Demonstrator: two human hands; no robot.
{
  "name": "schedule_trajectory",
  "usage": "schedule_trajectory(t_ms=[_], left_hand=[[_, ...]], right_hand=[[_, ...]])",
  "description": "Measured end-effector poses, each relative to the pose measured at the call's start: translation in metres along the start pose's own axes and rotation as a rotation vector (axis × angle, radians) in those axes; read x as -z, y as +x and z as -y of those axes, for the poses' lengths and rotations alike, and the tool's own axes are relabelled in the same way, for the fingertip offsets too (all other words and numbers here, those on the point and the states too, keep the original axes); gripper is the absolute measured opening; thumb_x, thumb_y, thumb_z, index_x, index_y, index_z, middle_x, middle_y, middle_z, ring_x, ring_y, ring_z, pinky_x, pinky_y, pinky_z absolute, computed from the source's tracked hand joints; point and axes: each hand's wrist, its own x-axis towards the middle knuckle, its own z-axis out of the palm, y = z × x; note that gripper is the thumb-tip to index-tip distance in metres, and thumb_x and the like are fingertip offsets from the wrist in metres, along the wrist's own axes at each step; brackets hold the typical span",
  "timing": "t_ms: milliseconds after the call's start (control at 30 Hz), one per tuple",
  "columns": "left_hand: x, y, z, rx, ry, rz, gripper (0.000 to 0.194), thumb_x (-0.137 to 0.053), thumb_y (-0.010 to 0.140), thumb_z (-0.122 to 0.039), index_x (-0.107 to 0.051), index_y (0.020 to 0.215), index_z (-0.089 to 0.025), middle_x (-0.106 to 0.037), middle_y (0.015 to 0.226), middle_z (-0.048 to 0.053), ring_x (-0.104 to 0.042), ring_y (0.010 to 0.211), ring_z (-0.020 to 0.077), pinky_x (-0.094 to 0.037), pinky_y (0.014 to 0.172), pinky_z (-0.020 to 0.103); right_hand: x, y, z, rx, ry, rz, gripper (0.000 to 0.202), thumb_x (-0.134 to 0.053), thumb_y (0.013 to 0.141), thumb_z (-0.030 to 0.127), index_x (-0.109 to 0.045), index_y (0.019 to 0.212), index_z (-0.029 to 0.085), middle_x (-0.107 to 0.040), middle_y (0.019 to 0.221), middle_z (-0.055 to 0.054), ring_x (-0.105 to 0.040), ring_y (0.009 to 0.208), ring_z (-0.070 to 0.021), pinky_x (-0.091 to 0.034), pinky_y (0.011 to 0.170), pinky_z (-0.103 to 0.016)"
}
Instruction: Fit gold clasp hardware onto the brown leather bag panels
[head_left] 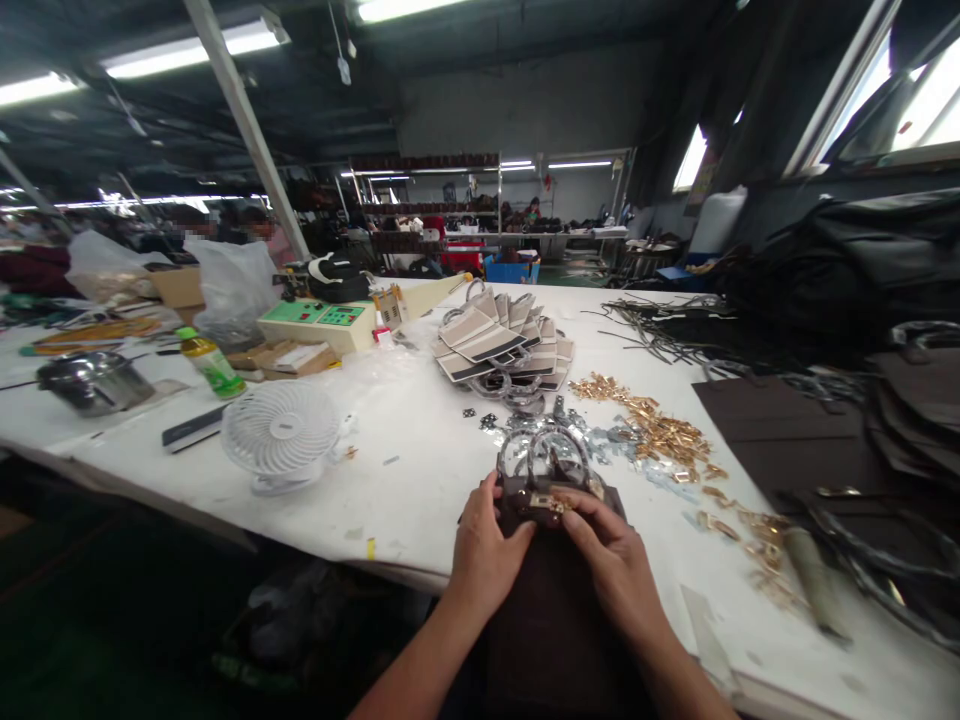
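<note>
A dark brown bag piece (555, 600) hangs over the table's front edge, its wrapped ring handles (559, 450) standing up behind. My left hand (487, 545) is closed on the left side of its top flap, thumb in front. The fingers of my right hand (611, 550) pinch a small gold metal fitting (559, 502) against the flap. Beyond the hands lie scattered silver plates (600, 440) and, to their right, a heap of gold fittings (667, 435).
Striped beige bag pieces (495, 340) are stacked behind. On the left stand a white fan (281, 430), a green-labelled bottle (211, 362), a steel pot (94, 382) and a green-panelled machine (319, 322). Dark brown panels (780, 430) and a tube (816, 585) lie right.
</note>
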Motion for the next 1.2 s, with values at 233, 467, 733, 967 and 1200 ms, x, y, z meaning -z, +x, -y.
schedule_trajectory(t_ms=[233, 467, 733, 967, 1200], left_hand=[[-0.001, 0.013, -0.015, 0.184, -0.248, 0.12, 0.059, -0.08, 0.072, -0.046, -0.067, 0.123, -0.018, -0.066, 0.087, 0.003, -0.061, 0.079, 0.0197, -0.047, 0.073, 0.03], [-0.005, 0.012, -0.034, 0.451, -0.95, 0.187, 0.037, -0.082, 0.07, -0.03, -0.067, 0.102, -0.018, -0.073, 0.089, 0.004, -0.068, 0.08, 0.0191, -0.051, 0.077, 0.03], [-0.003, 0.013, -0.042, 0.641, -1.304, 0.504, 0.032, -0.078, 0.081, -0.036, -0.072, 0.1, -0.012, -0.078, 0.091, 0.012, -0.075, 0.081, 0.0272, -0.059, 0.083, 0.041], [-0.002, 0.021, -0.033, 0.766, -1.431, 0.713, 0.049, -0.069, 0.085, -0.051, -0.071, 0.117, -0.014, -0.079, 0.096, 0.015, -0.075, 0.095, 0.0346, -0.057, 0.09, 0.049], [-0.01, 0.022, -0.016, 0.814, -1.466, 0.805, 0.059, -0.063, 0.086, -0.062, -0.07, 0.12, -0.015, -0.079, 0.098, 0.015, -0.075, 0.099, 0.0354, -0.056, 0.093, 0.05]], right_hand=[[0.012, 0.009, 0.005, -0.013, 0.141, 0.125, 0.035, -0.066, 0.092, 0.05, -0.074, 0.114, 0.023, -0.07, 0.13, -0.009, -0.063, 0.122, -0.0307, -0.044, 0.11, -0.045], [0.058, 0.015, 0.016, 0.11, -0.391, 0.055, 0.031, -0.063, 0.093, 0.049, -0.073, 0.11, 0.025, -0.074, 0.119, -0.007, -0.067, 0.112, -0.0283, -0.05, 0.102, -0.042], [0.074, 0.027, 0.016, 0.256, -0.659, 0.238, 0.026, -0.056, 0.099, 0.036, -0.072, 0.117, 0.027, -0.071, 0.108, -0.006, -0.068, 0.099, -0.0222, -0.054, 0.087, -0.034], [0.079, 0.038, 0.03, 0.245, -0.806, 0.292, 0.028, -0.054, 0.099, 0.031, -0.072, 0.12, 0.028, -0.07, 0.106, -0.006, -0.069, 0.093, -0.0208, -0.054, 0.082, -0.033], [0.072, 0.044, 0.022, 0.286, -0.879, 0.274, 0.029, -0.055, 0.097, 0.03, -0.073, 0.12, 0.027, -0.071, 0.105, -0.007, -0.069, 0.092, -0.0221, -0.055, 0.083, -0.035]])
